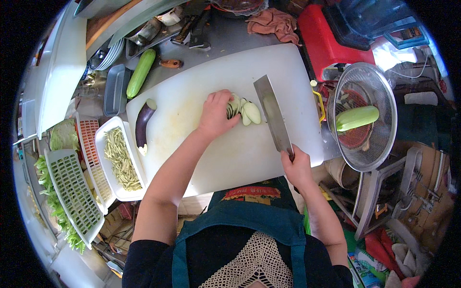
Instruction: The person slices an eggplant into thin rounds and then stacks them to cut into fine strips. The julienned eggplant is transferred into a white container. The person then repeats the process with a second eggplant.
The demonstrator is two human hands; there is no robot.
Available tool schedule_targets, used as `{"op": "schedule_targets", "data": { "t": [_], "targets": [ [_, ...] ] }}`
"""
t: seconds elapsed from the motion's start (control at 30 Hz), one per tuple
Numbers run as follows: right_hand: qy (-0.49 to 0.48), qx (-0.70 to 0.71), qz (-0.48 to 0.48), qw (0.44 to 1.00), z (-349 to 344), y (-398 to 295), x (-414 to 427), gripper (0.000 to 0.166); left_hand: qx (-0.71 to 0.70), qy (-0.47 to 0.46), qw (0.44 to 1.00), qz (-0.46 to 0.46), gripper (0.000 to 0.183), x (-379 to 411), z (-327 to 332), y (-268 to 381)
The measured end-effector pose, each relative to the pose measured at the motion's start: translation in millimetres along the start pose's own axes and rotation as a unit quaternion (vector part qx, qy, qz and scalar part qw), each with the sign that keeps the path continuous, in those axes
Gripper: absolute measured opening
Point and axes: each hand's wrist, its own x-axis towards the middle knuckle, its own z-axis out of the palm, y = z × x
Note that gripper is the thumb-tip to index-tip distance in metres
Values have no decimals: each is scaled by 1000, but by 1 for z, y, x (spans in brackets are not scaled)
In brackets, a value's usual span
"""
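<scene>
My left hand (217, 116) rests on the white cutting board (230, 158), its thumb and fingers curled around a fanned stack of eggplant slices (234, 104). Several pale oval slices (251, 113) lie spread just right of that stack. By its handle, my right hand (298, 166) grips a broad-bladed cleaver (272, 113). The blade points away from me, apart from the slices on their right side. At the board's left end lies a piece of purple eggplant (143, 120) with a cut pale end facing away.
A white tray of thin pale-green strips (123, 160) touches the board's left side. Beyond it stand plastic baskets (75, 194). A zucchini (141, 73) and a wooden-handled tool (171, 63) lie behind. On the right are a mesh strainer holding another zucchini (357, 118) and a red appliance (324, 39).
</scene>
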Motion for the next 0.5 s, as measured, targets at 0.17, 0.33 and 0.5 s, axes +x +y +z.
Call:
{"op": "schedule_targets", "data": {
  "t": [0.17,0.33,0.5],
  "targets": [
    [13,5,-14,1000,2,3,2,31,87,-48,995,16,51,4,-10,20],
    [7,-1,-15,1000,2,0,3,31,83,-33,994,64,42,10,-12,5],
    [6,-2,-9,1000,1,-2,4,30,4,-72,995,66,37,8,-14,-8]
  ]
}}
